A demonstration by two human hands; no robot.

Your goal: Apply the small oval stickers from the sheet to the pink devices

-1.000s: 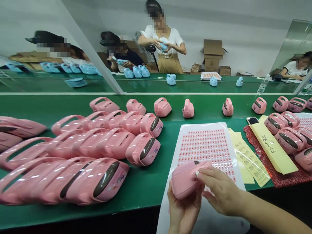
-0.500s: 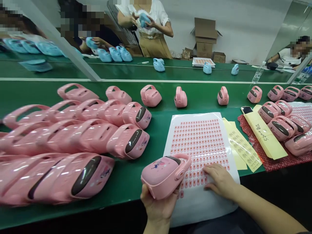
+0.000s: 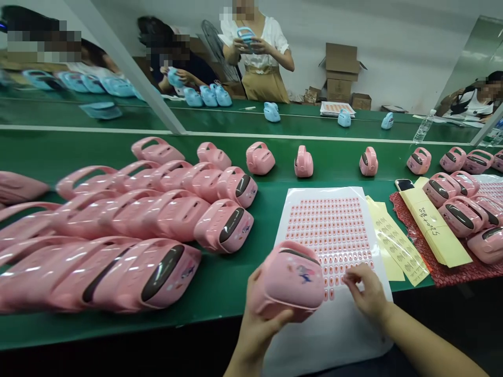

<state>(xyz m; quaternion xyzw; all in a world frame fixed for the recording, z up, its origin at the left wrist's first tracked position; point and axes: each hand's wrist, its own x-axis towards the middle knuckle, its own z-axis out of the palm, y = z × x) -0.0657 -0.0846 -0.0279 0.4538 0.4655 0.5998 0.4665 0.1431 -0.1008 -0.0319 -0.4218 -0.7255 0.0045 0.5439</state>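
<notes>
My left hand (image 3: 257, 319) is wrapped round a pink plastic case with a carry handle (image 3: 293, 285), held tilted over the near left part of a white sticker sheet (image 3: 334, 335). A small cartoon print and a dark window show on the case. Right of it, my right hand (image 3: 367, 293) is closed in a pinch just over the lower rows of small pink stickers (image 3: 328, 214). Whatever is between its fingertips is too small to make out.
Rows of pink cases (image 3: 168, 272) crowd the green table (image 3: 231, 288) on the left. Yellow label sheets (image 3: 396, 241), a yellow paper bundle (image 3: 436, 228), red bubble wrap (image 3: 408, 214) and a phone (image 3: 404, 184) lie right. Across a low rail (image 3: 275, 137), co-workers handle blue cases.
My left hand has turned the pink case, so its printed face and handle point differently. My right hand's fingers have gone from resting on the sheet to a raised pinch. The view has shifted left.
</notes>
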